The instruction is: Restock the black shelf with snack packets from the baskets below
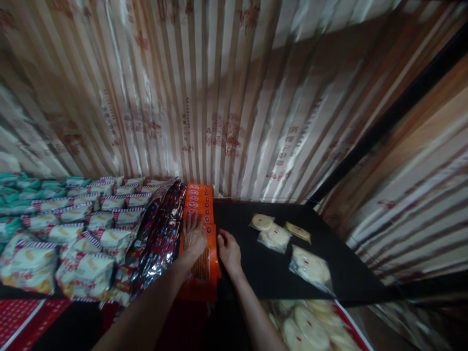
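A row of orange snack packets (pixel 200 202) lies overlapped on a dark shelf (pixel 248 258). My left hand (pixel 193 235) lies flat on the orange packets, fingers stretched out. My right hand (pixel 228 251) rests just right of the row, at the edge of the nearest orange packet, fingers curled toward it. Whether it grips the packet edge I cannot make out.
Dark shiny foil packets (pixel 161 229) lie left of the orange row, then white and red-striped snack bags (pixel 91 229) and green ones (pixel 14 187) at far left. Clear bags of round crackers (pixel 276 236) lie on the right. More cracker bags (pixel 310 326) sit below. Striped patterned wrapping (pixel 219 97) covers the back wall.
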`<action>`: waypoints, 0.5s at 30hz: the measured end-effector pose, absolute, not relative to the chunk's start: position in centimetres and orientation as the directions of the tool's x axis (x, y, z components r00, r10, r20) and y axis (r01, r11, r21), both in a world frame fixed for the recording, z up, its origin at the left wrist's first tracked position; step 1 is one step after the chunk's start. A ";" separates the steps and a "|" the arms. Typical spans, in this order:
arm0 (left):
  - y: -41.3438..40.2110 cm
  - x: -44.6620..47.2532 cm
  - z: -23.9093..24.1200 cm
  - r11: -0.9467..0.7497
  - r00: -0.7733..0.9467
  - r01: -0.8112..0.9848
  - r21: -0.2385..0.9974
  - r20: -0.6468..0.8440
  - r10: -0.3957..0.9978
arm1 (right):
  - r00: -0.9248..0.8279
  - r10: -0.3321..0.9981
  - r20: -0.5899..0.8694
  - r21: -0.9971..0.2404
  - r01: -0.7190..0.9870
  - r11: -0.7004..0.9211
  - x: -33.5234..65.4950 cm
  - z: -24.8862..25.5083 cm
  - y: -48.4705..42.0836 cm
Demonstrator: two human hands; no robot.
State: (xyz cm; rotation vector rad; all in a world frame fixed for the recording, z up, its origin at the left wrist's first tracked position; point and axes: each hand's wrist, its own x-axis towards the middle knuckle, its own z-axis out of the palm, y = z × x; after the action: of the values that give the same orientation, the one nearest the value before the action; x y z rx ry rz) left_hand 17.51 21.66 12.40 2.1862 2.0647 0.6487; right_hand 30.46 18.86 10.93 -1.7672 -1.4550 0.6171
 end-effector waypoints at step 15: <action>23.8 16.7 12.8 -0.170 0.134 0.935 0.311 0.134 0.982 | 0.222 0.975 -0.026 -0.648 0.739 -0.185 29.8 12.6 19.9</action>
State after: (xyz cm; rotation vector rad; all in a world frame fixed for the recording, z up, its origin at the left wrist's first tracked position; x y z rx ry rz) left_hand 16.71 23.81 12.83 2.2466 1.9179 0.4614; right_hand 29.76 19.87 12.57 -1.9920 -1.5737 0.6081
